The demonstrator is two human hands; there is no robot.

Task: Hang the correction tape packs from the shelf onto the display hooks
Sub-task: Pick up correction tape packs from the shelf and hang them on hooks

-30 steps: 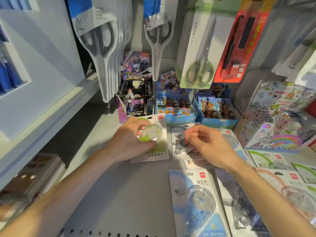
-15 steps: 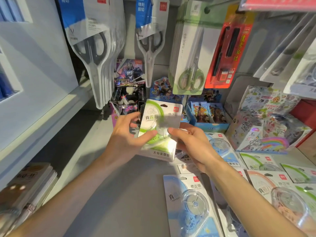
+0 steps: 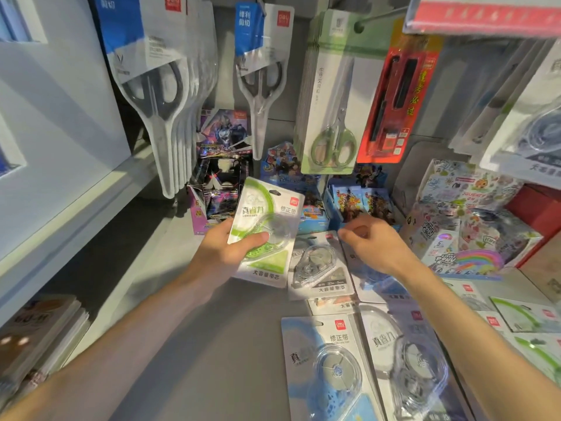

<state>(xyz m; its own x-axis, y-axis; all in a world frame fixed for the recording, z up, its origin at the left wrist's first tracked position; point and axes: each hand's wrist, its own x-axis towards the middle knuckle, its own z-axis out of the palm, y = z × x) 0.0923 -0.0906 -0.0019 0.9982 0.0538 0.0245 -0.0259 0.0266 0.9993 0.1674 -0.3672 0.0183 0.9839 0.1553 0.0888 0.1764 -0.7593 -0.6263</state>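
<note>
My left hand [image 3: 226, 253] grips a green correction tape pack [image 3: 267, 229], lifted off the grey shelf [image 3: 194, 344] and tilted, thumb across its front. My right hand [image 3: 373, 244] hovers to the right of it with fingers curled, holding nothing, above a grey correction tape pack [image 3: 318, 265] lying flat. Several more packs lie on the shelf: a blue one [image 3: 328, 372] near the front, a clear one [image 3: 409, 369] beside it, green ones [image 3: 525, 314] at the right. A bare display hook [image 3: 379, 16] sticks out at the top.
Scissor packs hang at the back: black-handled ones [image 3: 164, 80] [image 3: 262, 71] and green-handled ones [image 3: 334, 95]. A red pen pack [image 3: 394, 95] hangs next to them. Trading card boxes [image 3: 221, 183] and sticker packs [image 3: 467, 220] stand behind. Notebooks [image 3: 33, 329] lie on a lower shelf at left.
My left hand lifted the green pack off the shelf. My right hand, which briefly steadied it, let go and moved right. The view tilted upward.
</note>
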